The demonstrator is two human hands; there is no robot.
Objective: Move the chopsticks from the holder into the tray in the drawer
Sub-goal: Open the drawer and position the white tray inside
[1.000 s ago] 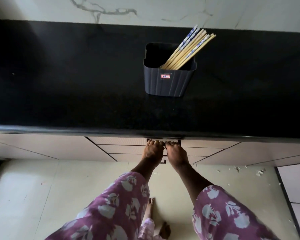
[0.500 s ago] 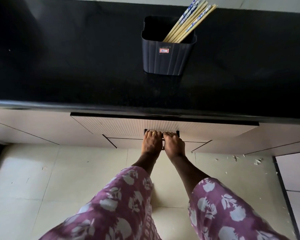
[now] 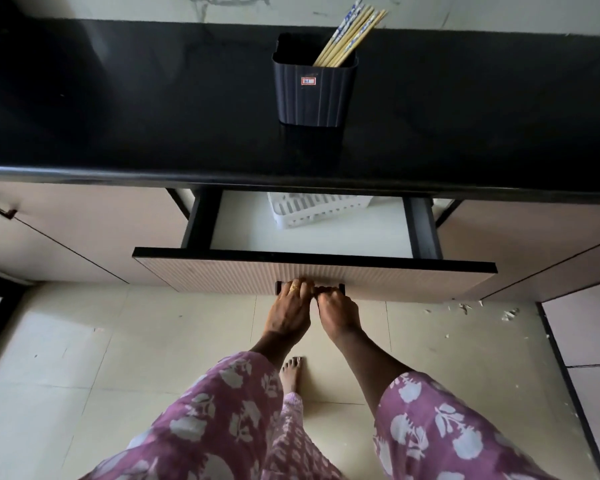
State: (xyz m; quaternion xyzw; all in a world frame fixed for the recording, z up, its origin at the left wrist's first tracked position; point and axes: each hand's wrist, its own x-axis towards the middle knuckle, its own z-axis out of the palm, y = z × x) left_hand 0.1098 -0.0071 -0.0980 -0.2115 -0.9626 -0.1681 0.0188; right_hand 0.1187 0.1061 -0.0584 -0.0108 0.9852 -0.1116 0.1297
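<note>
Chopsticks (image 3: pixel 347 36) lean in dark holder (image 3: pixel 314 95) — white tray (image 3: pixel 312 211) in open drawer (image 3: pixel 257 233).

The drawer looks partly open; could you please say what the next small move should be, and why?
Probably pull the drawer a little further: the left hand and right hand both grip its handle, and the white tray is partly hidden under the countertop.
</note>
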